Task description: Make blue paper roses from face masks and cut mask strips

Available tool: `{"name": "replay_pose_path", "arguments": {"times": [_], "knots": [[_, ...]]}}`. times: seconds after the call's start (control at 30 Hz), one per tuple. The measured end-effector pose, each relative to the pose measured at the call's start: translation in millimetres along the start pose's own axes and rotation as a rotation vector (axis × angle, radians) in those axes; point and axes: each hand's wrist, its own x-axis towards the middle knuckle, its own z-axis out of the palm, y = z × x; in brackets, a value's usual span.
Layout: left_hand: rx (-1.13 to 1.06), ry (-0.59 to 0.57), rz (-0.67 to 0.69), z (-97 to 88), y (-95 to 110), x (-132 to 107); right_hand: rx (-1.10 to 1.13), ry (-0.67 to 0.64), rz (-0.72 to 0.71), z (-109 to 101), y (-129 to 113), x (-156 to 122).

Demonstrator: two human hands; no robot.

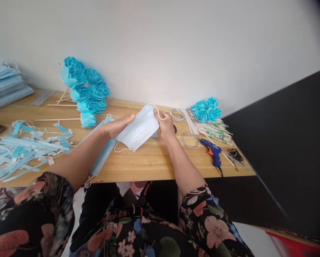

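Black floral top [149, 233], matching sleeves [203, 214], pink and blue blossoms [216, 230]

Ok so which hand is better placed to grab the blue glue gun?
Your right hand, most likely: the blue glue gun lies on that side, though this hand holds the face mask. Your left hand is farther off, across the mask.

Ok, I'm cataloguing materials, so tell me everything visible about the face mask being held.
The face mask is pale blue and rectangular, apparently thin fabric with faint lengthwise folds. A white ear loop shows at each end. It slants over the table, its upper end gripped by the right hand; the left hand is at its left edge.
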Motion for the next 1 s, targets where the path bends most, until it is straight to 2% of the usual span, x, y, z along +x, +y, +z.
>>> {"name": "replay_pose_path", "arguments": {"times": [0.1, 0.17, 0.23, 0.37, 0.5, 0.57, 0.67, 0.73, 0.87, 1.0], "knots": [[0.061, 0.079, -0.059, 9.1, -6, 4, 0.032, -0.059, 0.028, 5, -7, -5], [0.05, 0.176, -0.047, 11.1, -7, 6, 0.065, -0.035, 0.037, 3, -7, -2], [-0.041, 0.28, 0.02, 7.2, -4, 7, 0.094, 0.041, 0.046, -3, -5, 3], [-0.223, 0.454, 0.252, -13.4, -1, 13, 0.093, 0.171, 0.071, -16, 1, 14], [-0.297, 0.561, 0.336, -29.0, -7, 20, 0.029, 0.105, 0.078, -16, 4, 13], [-0.341, 0.615, 0.344, -30.9, -10, 22, -0.109, 0.013, 0.063, -14, 5, 10], [-0.385, 0.679, 0.342, -29.4, -11, 23, -0.511, -0.157, -0.017, -12, 5, 5], [-0.402, 0.692, 0.333, -28.0, -11, 22, -0.737, -0.215, -0.071, -13, 5, 4], [-0.363, 0.672, 0.254, -29.5, -9, 21, -0.945, -0.232, -0.091, -22, 5, 7], [-0.229, 0.657, 0.109, -39.0, -4, 18, -1.085, -0.379, -0.162, -28, 10, 11]]}}
